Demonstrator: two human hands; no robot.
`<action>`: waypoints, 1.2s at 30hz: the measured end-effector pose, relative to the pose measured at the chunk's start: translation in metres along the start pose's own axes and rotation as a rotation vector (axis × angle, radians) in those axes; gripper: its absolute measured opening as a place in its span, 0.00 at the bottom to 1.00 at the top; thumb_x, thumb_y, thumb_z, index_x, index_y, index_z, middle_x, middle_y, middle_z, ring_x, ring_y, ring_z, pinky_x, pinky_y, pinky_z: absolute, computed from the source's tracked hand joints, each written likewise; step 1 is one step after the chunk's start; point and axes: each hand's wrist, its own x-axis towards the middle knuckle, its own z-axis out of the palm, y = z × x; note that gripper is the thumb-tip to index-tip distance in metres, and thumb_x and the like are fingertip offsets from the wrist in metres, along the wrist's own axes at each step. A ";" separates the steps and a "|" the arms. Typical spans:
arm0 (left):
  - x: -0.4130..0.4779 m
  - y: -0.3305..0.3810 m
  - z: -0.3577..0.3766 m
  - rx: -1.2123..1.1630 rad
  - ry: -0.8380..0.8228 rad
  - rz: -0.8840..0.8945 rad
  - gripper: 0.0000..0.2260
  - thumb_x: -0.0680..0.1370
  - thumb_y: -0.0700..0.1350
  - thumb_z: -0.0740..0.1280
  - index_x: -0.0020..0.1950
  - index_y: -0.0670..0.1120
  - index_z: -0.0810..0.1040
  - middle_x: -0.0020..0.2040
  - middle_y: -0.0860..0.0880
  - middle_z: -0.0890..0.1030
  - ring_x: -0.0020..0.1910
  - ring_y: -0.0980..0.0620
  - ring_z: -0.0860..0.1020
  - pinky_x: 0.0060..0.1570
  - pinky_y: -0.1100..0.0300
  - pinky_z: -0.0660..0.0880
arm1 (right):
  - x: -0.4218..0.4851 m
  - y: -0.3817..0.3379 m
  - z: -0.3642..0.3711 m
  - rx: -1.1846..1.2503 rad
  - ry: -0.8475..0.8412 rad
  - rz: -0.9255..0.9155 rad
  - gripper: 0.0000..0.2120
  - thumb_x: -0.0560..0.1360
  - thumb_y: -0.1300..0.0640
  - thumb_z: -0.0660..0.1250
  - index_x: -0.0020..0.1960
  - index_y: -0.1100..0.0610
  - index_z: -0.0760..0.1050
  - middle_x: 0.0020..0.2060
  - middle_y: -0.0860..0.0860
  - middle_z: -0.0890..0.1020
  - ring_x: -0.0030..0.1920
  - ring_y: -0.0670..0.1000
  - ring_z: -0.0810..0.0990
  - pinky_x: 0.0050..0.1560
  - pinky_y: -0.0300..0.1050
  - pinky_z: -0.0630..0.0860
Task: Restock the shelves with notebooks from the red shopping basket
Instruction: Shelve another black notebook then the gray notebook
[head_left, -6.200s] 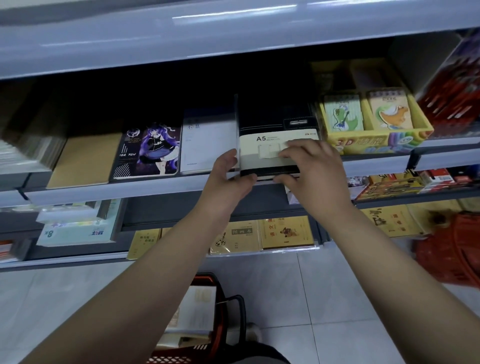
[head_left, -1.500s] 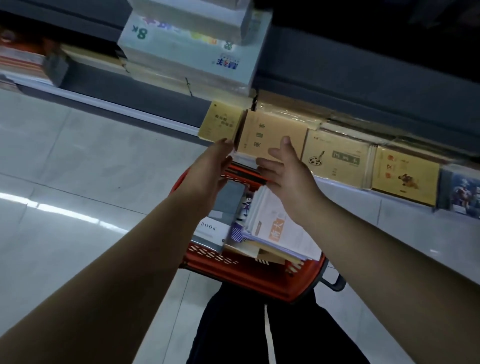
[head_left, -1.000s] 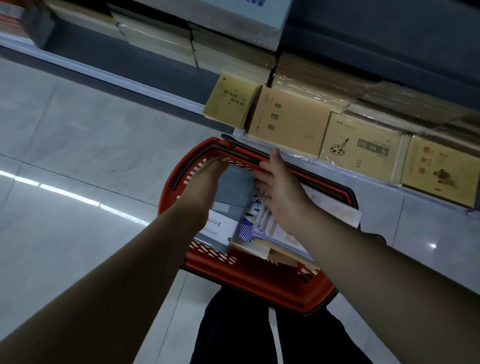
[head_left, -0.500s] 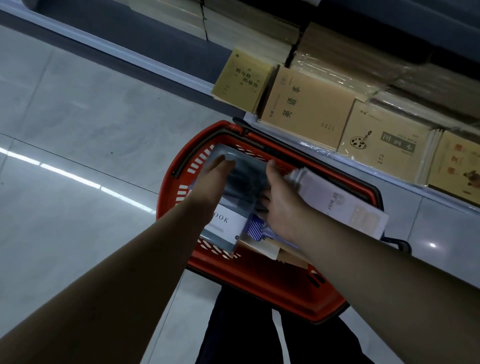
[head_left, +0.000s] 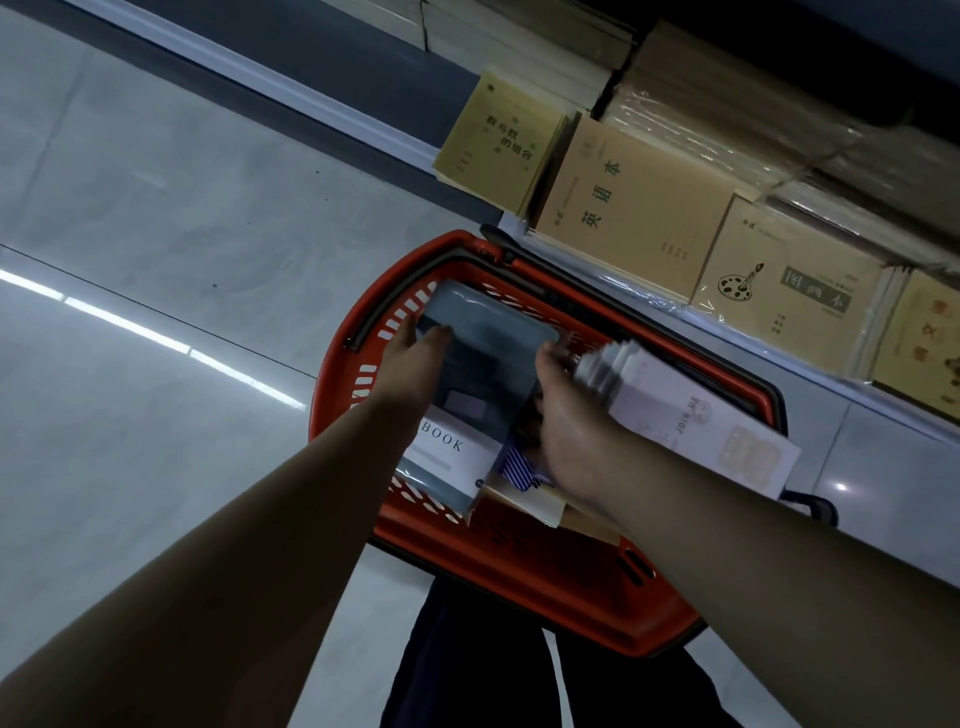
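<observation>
**Both hands in the basket**

Head view: red shopping basket (head_left: 415, 540) on the floor below the bottom shelf (head_left: 779, 332). Left hand (head_left: 415, 353) lies with straight fingers on the grey notebook (head_left: 483, 364) inside. Right hand (head_left: 566, 421) reaches in beside it; its fingers are hidden, grip cannot be told. White notebooks (head_left: 691, 421) tilt up against its wrist.

- Basket (head_left: 524, 582): red plastic, slotted walls, slight sheen.
- Grey notebook (head_left: 483, 358): smooth cover under glossy clear wrap, with a matt white paper band.
- White booklets (head_left: 691, 421): matt paper.
- Tan exercise books (head_left: 623, 202): matt kraft-like paper covers, some in shiny, crinkled clear film.
- Floor (head_left: 156, 260): polished tiles, glossy, reflecting light.
</observation>
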 end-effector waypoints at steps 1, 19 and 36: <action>0.003 0.001 -0.003 0.007 -0.001 -0.016 0.20 0.83 0.50 0.60 0.75 0.52 0.64 0.66 0.49 0.72 0.59 0.50 0.73 0.51 0.59 0.70 | 0.000 -0.001 0.000 0.020 -0.002 0.013 0.33 0.78 0.34 0.52 0.74 0.55 0.63 0.70 0.58 0.71 0.69 0.57 0.71 0.56 0.50 0.70; -0.012 0.020 -0.020 0.084 0.060 0.042 0.14 0.83 0.50 0.59 0.67 0.51 0.72 0.64 0.46 0.75 0.58 0.46 0.73 0.60 0.49 0.71 | -0.032 -0.009 0.005 0.085 -0.061 -0.110 0.18 0.79 0.37 0.52 0.48 0.48 0.72 0.47 0.53 0.81 0.49 0.51 0.81 0.51 0.48 0.77; -0.075 0.070 0.006 0.059 -0.033 0.146 0.18 0.83 0.46 0.58 0.72 0.58 0.69 0.61 0.51 0.78 0.54 0.51 0.77 0.57 0.49 0.75 | -0.106 -0.070 -0.043 0.165 0.003 -0.367 0.11 0.83 0.49 0.56 0.55 0.45 0.77 0.52 0.47 0.83 0.47 0.47 0.80 0.44 0.43 0.76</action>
